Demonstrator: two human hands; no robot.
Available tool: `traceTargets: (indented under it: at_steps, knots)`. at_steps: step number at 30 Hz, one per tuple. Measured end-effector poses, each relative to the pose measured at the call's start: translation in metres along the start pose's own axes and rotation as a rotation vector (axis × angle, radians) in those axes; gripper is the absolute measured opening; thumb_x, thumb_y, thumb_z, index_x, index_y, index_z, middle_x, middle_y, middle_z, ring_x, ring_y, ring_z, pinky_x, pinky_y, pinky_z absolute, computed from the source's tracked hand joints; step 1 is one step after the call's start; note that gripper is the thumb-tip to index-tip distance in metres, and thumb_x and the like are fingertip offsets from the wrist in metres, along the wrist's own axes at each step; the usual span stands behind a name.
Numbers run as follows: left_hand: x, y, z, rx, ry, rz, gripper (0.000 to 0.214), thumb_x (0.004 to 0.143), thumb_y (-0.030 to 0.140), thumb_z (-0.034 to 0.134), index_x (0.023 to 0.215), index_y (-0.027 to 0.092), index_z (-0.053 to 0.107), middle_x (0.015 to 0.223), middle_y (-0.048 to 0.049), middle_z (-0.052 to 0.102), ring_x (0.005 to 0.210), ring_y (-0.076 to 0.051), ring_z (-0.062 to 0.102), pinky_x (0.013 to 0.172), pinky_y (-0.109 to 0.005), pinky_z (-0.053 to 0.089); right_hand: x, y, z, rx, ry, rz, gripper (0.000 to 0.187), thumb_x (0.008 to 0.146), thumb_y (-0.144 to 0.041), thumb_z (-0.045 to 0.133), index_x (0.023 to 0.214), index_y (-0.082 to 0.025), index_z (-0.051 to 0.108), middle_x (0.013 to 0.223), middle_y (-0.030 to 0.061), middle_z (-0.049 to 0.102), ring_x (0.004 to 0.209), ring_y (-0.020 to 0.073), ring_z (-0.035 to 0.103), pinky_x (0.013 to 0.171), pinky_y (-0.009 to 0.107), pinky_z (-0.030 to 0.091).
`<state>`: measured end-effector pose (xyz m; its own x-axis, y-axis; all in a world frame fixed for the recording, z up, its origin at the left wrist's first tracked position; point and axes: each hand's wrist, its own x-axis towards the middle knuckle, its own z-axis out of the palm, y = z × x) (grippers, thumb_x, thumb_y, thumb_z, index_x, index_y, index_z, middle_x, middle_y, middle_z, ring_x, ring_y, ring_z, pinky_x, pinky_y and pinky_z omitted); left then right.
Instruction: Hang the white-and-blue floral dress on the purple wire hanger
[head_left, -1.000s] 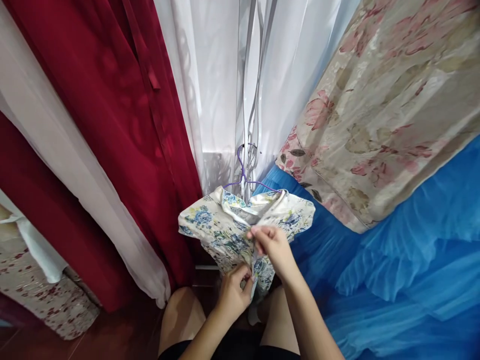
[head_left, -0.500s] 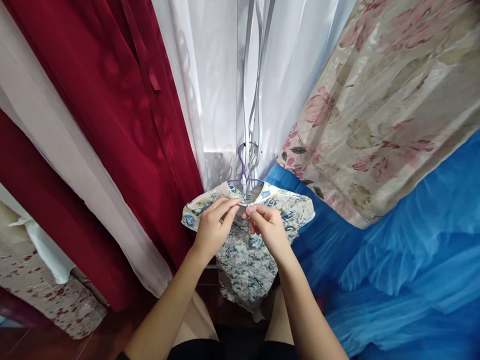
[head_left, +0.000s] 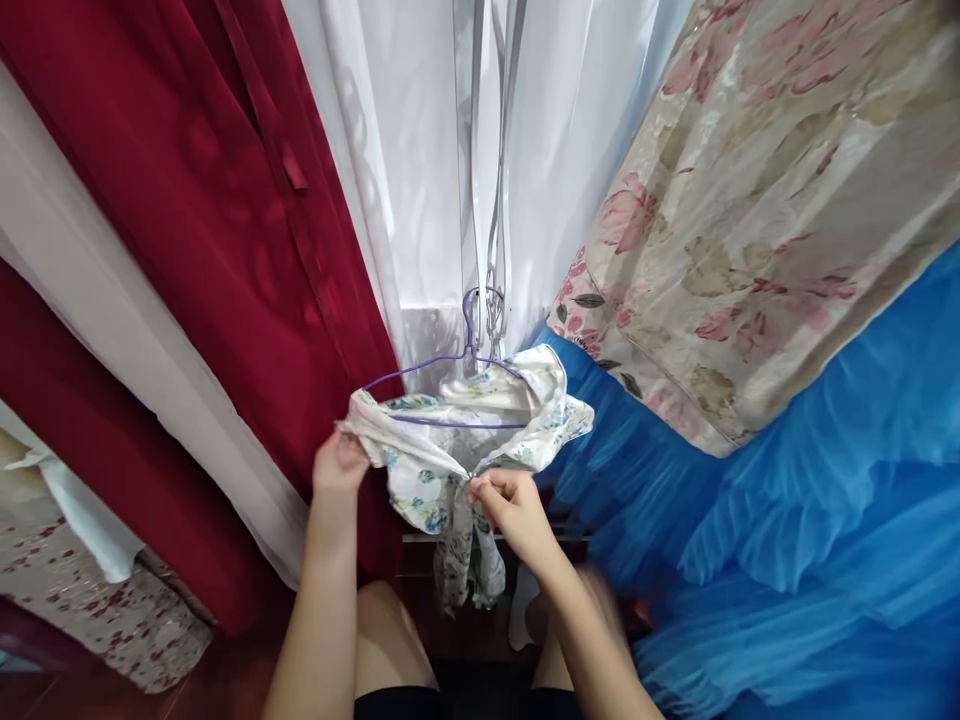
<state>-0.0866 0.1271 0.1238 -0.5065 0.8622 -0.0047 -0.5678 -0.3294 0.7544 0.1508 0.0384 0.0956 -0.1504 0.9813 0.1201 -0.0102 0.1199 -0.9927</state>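
Observation:
A white shirt with a blue and yellow floral print hangs crookedly on a purple wire hanger. The hanger's left arm is bare, while its right arm still runs into the cloth. At the shirt's left shoulder, my left hand is closed on the fabric edge. My right hand pinches the front of the neckline near the middle and pulls it down and open. The hanger's bottom bar shows through the widened neck.
White strips hang in front of white cloth above the hanger. Long red fabric hangs to the left. On the right are a pink floral cloth and a ruffled blue tulle skirt. My knees are below the shirt.
My left hand has gone from the neckline out to the shirt's left shoulder. My right hand has drawn the neckline downward. The shirt's left side has come off the hanger arm.

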Motion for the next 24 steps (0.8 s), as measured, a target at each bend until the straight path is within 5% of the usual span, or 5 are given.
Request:
traceTargets:
  at_steps: [8,14,18,21,24]
  knots:
    - [-0.104,-0.095,-0.018,0.007,-0.063,-0.356,0.002,0.078,0.019,0.058,0.079,0.018,0.059,0.082,-0.0055,0.066,0.083,-0.021,0.066,0.083,-0.039,0.053,-0.037,0.050,-0.043,-0.058,0.254,0.078,0.044,0.086,-0.047,0.061,0.052,-0.020,0.051,0.045,-0.0043,0.040,0.044,0.0111,0.033,0.048,0.027,0.025]
    - [-0.181,-0.074,0.026,0.424,-0.790,-0.128,0.030,0.099,0.042,0.049,0.083,0.018,0.057,0.080,-0.0024,0.057,0.076,-0.016,0.055,0.072,-0.027,0.045,-0.067,0.048,-0.055,0.034,0.260,0.114,0.054,0.087,-0.071,0.056,0.099,-0.021,0.071,0.096,0.0079,0.069,0.101,0.0272,0.060,0.088,0.036,0.046]
    - [-0.192,-0.061,0.044,0.696,-0.979,0.093,0.030,0.103,0.036,0.043,0.089,0.018,0.063,0.092,-0.0069,0.061,0.091,-0.021,0.058,0.085,-0.030,0.046,-0.072,0.031,-0.051,0.375,-0.011,0.286,0.085,0.083,-0.089,0.030,0.105,-0.019,0.074,0.097,0.0123,0.070,0.108,0.0310,0.061,0.091,0.041,0.048]
    - [-0.180,-0.059,0.037,0.776,-0.981,0.138,0.026,0.101,0.038,0.047,0.113,0.022,0.064,0.117,-0.0100,0.061,0.117,-0.025,0.054,0.105,-0.035,0.038,-0.077,0.015,-0.062,0.342,-0.289,0.256,0.066,0.079,-0.080,0.057,0.097,-0.019,0.074,0.086,0.0080,0.068,0.088,0.0263,0.062,0.080,0.037,0.048]
    - [-0.172,-0.061,0.019,0.778,-1.162,-0.077,0.042,0.100,0.046,0.046,0.136,0.025,0.055,0.127,-0.0086,0.060,0.123,-0.026,0.053,0.108,-0.035,0.038,-0.079,-0.004,-0.087,0.193,-0.458,0.236,0.038,0.074,-0.053,0.081,0.080,-0.017,0.072,0.068,0.0002,0.057,0.062,0.0147,0.047,0.061,0.028,0.039]
